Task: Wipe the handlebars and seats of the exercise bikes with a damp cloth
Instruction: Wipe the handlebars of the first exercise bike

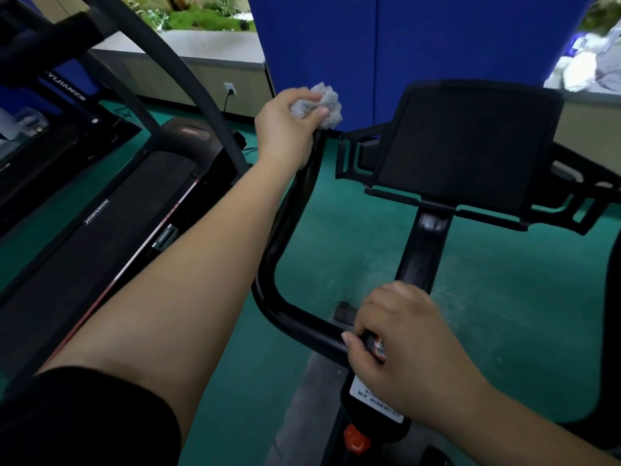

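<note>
Right hand (403, 344) gripping handlebar (285, 213), left hand (289, 126) clutching cloth (319, 102), JOHNSON treadmill (100, 230)

The light is dim and even; bright daylight glares far beyond both hands, and the edges bend and blur.

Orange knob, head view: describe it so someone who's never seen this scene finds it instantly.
Start at the black tablet holder on the exercise bike, and follow its black stem down past the right hand, which grips the handlebar. Just below the white label, near the bottom edge of the view, sits the orange knob. It is the only orange thing on the otherwise black frame.
</note>
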A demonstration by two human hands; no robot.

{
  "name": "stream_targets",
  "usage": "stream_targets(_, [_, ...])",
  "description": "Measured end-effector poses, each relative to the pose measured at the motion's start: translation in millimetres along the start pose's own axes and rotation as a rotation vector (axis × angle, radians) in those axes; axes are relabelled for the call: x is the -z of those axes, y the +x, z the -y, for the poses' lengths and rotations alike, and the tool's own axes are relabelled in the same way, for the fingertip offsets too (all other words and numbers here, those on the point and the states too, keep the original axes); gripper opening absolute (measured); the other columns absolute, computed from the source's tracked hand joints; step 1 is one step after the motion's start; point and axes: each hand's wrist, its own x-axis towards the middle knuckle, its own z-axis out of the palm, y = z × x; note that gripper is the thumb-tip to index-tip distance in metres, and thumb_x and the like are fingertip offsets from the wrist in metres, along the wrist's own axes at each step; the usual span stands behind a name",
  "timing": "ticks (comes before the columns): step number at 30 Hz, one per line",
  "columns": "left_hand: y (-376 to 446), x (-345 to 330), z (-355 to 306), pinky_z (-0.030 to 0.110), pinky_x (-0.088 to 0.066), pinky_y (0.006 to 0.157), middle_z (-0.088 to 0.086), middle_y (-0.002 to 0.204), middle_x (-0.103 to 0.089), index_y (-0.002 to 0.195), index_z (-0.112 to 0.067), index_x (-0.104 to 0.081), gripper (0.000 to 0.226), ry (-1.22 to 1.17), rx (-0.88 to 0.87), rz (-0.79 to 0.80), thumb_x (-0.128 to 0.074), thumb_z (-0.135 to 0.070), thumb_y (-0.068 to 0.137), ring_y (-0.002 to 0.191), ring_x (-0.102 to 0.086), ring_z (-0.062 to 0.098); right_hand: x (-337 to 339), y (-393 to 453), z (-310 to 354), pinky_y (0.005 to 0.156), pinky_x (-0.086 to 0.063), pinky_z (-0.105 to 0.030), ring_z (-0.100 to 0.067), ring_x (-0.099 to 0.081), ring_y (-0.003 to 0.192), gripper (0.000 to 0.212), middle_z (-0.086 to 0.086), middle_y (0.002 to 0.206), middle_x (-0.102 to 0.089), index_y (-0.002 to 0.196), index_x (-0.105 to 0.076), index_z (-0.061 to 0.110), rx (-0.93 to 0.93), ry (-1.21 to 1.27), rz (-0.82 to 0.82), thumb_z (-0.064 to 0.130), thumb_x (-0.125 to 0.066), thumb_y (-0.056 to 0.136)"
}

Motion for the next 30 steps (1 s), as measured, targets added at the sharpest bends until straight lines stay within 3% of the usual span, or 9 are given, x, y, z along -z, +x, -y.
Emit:
stream_targets(4, [-35,23,30,0.019,-0.046,0.086,-0.003,0.109,-0.067,0.103,-0.022,-0.069,0.020,0.085,0.100,0.058,-0.072,-0.025,0.084,0.102,-0.061,0.011,-1,-2,-1,0.080,-0.034,-0.023,-0.009,-0.044,0.072,0.025,0.013,0.067,-0.046,0.062,-0.053,0.026,0.013,0.009,-0.012,0.042,-0.050,0.081])
stream_targets(8, [-85,58,55,0.024,-0.049,0.086,-0.006,0.098,-0.070,0.099,-0.025,-0.072,0.018,0.133,0.212,0.101,-0.074,-0.027,0.081,0.092,-0.064,0.007,0,-4,-1,0.080,-0.034,-0.024,-0.007,-0.042,0.071,0.025,0.015,0.067,-0.044,0.062,-0.052,0.027,0.022,0.006,-0.024,0.042,-0.050,0.081])
stream_targets(13, [-156,77,65,0.020,-0.048,0.075,-0.012,0.089,-0.069,0.087,-0.032,-0.068,0.009,0.069,0.266,-0.101,-0.068,-0.023,0.086,0.083,-0.064,0.008,1,-2,-1,0.080,-0.037,-0.026,-0.010,-0.044,0.071,0.027,0.012,0.066,-0.045,0.062,-0.050,0.026,0.017,0.013,-0.016,0.044,-0.046,0.081])
stream_targets(17, [-215,66,70,0.021,-0.048,0.094,-0.007,0.107,-0.070,0.096,-0.029,-0.069,0.014,-0.092,0.312,-0.293,-0.066,-0.017,0.089,0.102,-0.063,0.002,1,-4,-1,0.081,-0.039,-0.028,-0.011,-0.045,0.072,0.029,0.011,0.066,-0.046,0.062,-0.052,0.025,0.005,0.014,-0.016,0.045,-0.045,0.081])
stream_targets(19, [-236,60,72,0.021,-0.043,0.102,-0.006,0.118,-0.066,0.103,-0.028,-0.068,0.022,-0.070,0.233,-0.320,-0.067,-0.012,0.088,0.110,-0.058,-0.003,1,-4,-1,0.081,-0.039,-0.028,-0.010,-0.045,0.072,0.029,0.011,0.065,-0.046,0.062,-0.052,0.024,0.007,0.023,-0.030,0.045,-0.046,0.081])
stream_targets(21, [-253,58,80,0.024,-0.041,0.106,-0.008,0.124,-0.061,0.106,-0.020,-0.070,0.021,0.082,0.010,-0.288,-0.067,-0.010,0.087,0.118,-0.054,-0.003,1,-3,-1,0.081,-0.039,-0.028,-0.010,-0.044,0.072,0.028,0.012,0.065,-0.046,0.062,-0.053,0.025,0.009,0.034,-0.041,0.044,-0.046,0.080])
stream_targets(24, [-273,55,80,0.027,-0.037,0.109,-0.006,0.115,-0.065,0.105,-0.011,-0.072,0.022,0.307,-0.382,-0.064,-0.061,-0.017,0.086,0.120,-0.053,0.012,0,-3,-1,0.079,-0.041,-0.030,-0.010,-0.044,0.072,0.027,0.013,0.066,-0.046,0.062,-0.053,0.024,0.016,0.033,-0.050,0.043,-0.048,0.080])
stream_targets(26, [-266,56,71,0.033,-0.037,0.108,0.002,0.107,-0.069,0.102,-0.007,-0.072,0.022,0.346,-0.543,0.082,-0.059,-0.017,0.087,0.114,-0.054,0.018,0,-3,-1,0.078,-0.042,-0.032,-0.011,-0.044,0.073,0.027,0.013,0.067,-0.046,0.063,-0.054,0.023,0.017,0.029,-0.047,0.043,-0.048,0.079])
stream_targets(30, [-198,78,72,0.042,-0.031,0.107,0.005,0.090,-0.070,0.080,-0.013,-0.071,0.016,0.565,-0.587,0.202,-0.055,-0.015,0.083,0.094,-0.061,0.024,0,-4,0,0.078,-0.040,-0.028,-0.013,-0.048,0.075,0.030,0.011,0.068,-0.050,0.064,-0.055,0.024,0.012,0.017,-0.037,0.047,-0.045,0.080])
